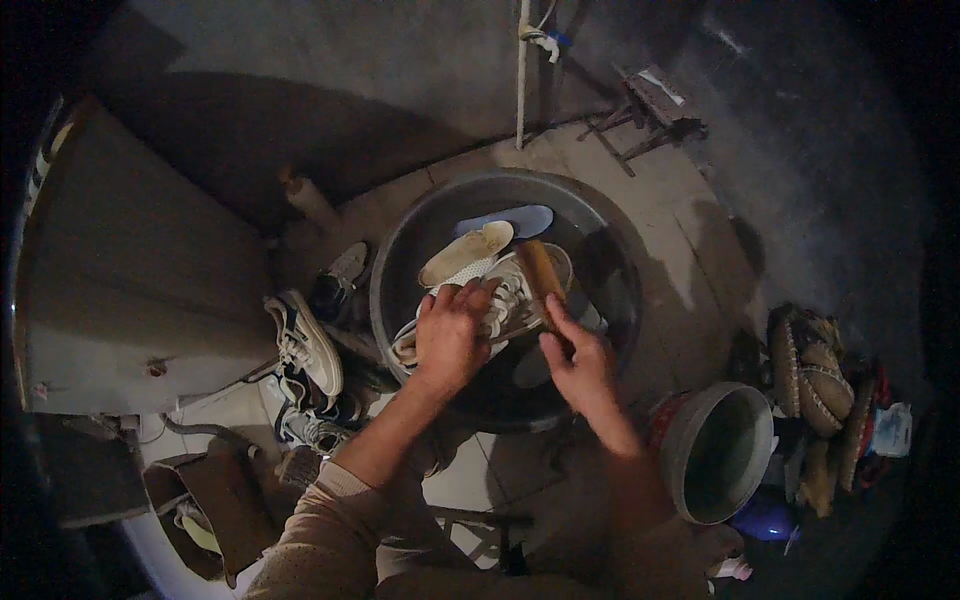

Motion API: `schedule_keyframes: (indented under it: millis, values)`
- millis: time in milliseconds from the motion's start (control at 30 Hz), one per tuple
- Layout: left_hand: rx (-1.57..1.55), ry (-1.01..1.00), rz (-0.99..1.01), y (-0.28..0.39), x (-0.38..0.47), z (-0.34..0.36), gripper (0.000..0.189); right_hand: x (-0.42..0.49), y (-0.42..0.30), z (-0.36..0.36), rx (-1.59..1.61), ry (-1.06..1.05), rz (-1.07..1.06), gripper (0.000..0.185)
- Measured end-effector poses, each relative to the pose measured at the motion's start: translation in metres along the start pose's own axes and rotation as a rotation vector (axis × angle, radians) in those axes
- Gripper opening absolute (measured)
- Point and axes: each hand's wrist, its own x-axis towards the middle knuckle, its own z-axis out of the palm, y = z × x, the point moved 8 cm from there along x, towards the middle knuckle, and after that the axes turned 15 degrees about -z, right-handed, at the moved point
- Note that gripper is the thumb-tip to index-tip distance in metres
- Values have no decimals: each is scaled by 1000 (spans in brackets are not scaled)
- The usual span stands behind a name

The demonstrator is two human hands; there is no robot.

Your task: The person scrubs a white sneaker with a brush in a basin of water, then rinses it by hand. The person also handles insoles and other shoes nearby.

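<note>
A large dark basin (628,247) stands on the floor before me. Inside it lies a pale sneaker (511,296) with thick white laces. My left hand (452,334) presses down on the sneaker, fingers bent over it. A brush with a wooden back (541,274) is in my right hand (583,358), against the sneaker; its bristles are hidden. Beyond the sneaker are a beige insole (461,256) and a blue insole (529,220). Part of a white dotted piece (466,276) shows beside the beige one.
A dark sneaker with a pale sole (307,341) tops several shoes left of the basin. On the right stands a bucket (724,454), near slippers (814,375). An open cardboard box (236,502) sits lower left. A tap (546,43) and a small stool (652,105) are behind.
</note>
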Motion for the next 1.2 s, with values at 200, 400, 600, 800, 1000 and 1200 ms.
schedule_keyframes:
  millis: [200, 400, 600, 800, 1000, 1200]
  values:
    - [13, 83, 53, -8, 2, 4, 76, 5, 25, -5, -143, -53, 139, 49]
    - [40, 37, 1, -10, 6, -4, 75, -2, 17, -4, 345, 14, -130, 48]
    - [2, 87, 29, -8, 4, 0, 75, 8, 2, 1, 41, -33, 88, 46]
    - [18, 84, 54, -6, 4, -3, 75, 18, 30, -15, 152, 93, -35, 46]
    - [-6, 35, 7, -7, 5, -4, 73, 5, 7, 8, 172, 43, -59, 46]
    - [-21, 40, 48, -7, 4, -2, 73, 21, 22, 0, -193, -108, 194, 42]
